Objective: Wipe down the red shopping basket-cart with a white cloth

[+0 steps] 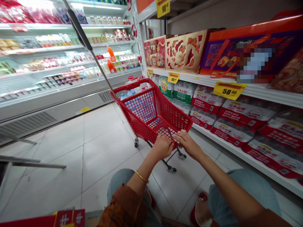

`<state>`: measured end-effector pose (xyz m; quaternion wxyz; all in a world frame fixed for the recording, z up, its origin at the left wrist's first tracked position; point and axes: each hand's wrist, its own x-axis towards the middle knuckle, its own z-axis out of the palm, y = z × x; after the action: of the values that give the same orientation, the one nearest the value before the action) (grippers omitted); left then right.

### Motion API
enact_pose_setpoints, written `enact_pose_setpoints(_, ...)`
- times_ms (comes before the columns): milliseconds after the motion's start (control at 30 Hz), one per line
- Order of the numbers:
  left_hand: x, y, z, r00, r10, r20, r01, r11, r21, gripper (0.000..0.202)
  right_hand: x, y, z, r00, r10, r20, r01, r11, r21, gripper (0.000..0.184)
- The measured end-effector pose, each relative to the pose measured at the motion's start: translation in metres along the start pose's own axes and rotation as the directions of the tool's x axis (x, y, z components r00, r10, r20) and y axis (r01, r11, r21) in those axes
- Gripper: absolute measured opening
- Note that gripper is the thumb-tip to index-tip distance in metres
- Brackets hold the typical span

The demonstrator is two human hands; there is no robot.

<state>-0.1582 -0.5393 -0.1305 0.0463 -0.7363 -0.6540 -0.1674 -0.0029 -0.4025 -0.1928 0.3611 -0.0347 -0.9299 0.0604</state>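
At the far left, a refrigerated display case [47,63] runs along the aisle, its tiers packed with small chilled packages, and pale floor tiles [101,157] spread out below it. A brown sleeve [123,205] leads to a wrist with a gold bangle [142,177] and then to the left hand [162,146], curled closed around the rear rim of a red plastic shopping cart [151,110]. The cart stands on its casters just ahead of the person's denim-covered knees [123,183], with a long pole [81,34] slanting up from its far corner. The right hand [188,144] sits just beside the left one, its fingers [178,135] bent over the same rim — a firm hold, though how tight cannot be told. Beyond it, a red sandal [199,211] shows below, while a shelf [236,138] of shrink-wrapped bottled water [243,118] runs along the right — gift boxes [186,52] and a yellow 58.00 price tag [229,90] sit above.
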Motion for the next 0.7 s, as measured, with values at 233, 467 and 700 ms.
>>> enact_pose_setpoints(233, 0.0, -0.001, -0.002, 1.0, 0.014, 0.024, -0.014, 1.0, 0.009, 0.021, 0.0, -0.024, 0.011, 0.999, 0.026, -0.03, -0.027, 0.999, -0.048, 0.047)
enact_pose_setpoints(467, -0.001, -0.006, -0.004, 0.997, 0.047, 0.061, -0.047, 0.999, 0.004, 0.029, -0.006, 0.024, 0.001, 1.0, -0.014, -0.013, 0.013, 0.999, -0.05, 0.041)
enact_pose_setpoints(700, -0.001, -0.008, -0.006, 0.996, 0.061, 0.065, -0.063, 0.998, 0.023, 0.031, -0.01, 0.071, -0.01, 0.999, 0.016, 0.033, -0.016, 1.0, 0.0, 0.037)
